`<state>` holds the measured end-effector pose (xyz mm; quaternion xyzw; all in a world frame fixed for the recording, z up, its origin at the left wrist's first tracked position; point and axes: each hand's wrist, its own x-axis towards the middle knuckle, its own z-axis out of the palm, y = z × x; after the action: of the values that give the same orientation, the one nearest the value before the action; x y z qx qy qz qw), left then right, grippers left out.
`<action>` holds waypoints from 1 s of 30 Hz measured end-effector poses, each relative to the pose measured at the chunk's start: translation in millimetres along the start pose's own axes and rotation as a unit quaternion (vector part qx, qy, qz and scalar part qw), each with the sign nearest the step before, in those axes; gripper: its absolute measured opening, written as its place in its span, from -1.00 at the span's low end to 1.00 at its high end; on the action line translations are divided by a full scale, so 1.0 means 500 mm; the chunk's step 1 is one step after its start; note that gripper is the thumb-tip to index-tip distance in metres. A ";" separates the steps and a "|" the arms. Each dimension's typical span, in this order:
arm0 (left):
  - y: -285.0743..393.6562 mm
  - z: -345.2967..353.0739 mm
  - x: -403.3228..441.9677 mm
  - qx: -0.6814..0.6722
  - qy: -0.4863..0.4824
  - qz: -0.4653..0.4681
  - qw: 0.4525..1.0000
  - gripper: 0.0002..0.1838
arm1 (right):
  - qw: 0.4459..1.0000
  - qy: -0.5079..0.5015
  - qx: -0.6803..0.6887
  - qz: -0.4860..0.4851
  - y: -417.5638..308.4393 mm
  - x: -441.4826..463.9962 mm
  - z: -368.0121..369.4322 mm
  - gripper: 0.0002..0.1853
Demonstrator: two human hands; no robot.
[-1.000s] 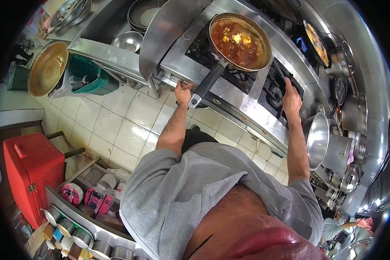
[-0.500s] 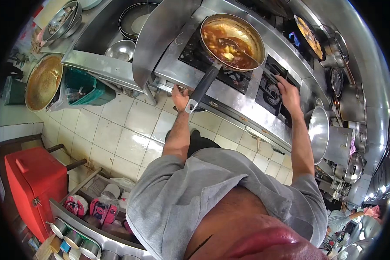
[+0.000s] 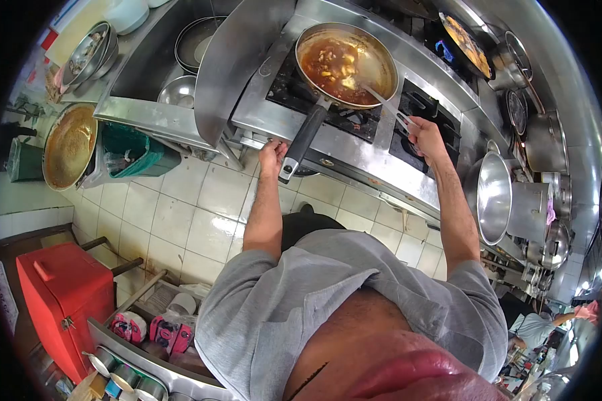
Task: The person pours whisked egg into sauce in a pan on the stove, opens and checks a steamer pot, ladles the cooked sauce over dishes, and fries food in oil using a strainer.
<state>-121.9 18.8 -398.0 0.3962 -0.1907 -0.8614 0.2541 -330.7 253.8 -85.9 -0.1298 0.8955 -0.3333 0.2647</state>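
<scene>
Gripping the spoon (image 3: 386,105), the right hand (image 3: 427,139) works well apart from the left, with the spoon's far end down in the sauce (image 3: 331,63). From where I stand, the pan (image 3: 380,69) sits ahead of both hands on the stove (image 3: 381,155), its handle (image 3: 306,139) pointing back just beside the left hand (image 3: 272,157). That one is at the stove's front edge; I can't tell whether it grasps anything. A steel bowl (image 3: 493,197) stands to the right hand's right.
</scene>
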 end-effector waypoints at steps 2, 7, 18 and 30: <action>0.008 0.006 -0.010 0.035 0.000 0.009 0.999 -0.88 | 0.999 -0.007 0.010 -0.031 0.015 -0.006 0.003 -0.73; 0.009 -0.019 -0.046 0.209 -0.064 0.001 0.976 -0.53 | 0.857 0.179 -0.309 -0.371 0.008 -0.128 -0.020 -0.66; 0.199 0.274 -0.345 0.231 -0.301 -0.126 0.917 -0.72 | 0.839 0.117 -0.466 -0.254 0.044 -0.048 -0.031 -0.46; 0.124 0.293 -0.362 0.234 -0.267 -0.085 0.931 -0.66 | 0.951 0.011 -0.242 -0.192 0.006 0.032 0.033 -0.55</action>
<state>-117.6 94.6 -169.2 0.2143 -0.4129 -0.8850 0.0196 -334.7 241.0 -104.6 -0.3559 0.9103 -0.1520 0.1469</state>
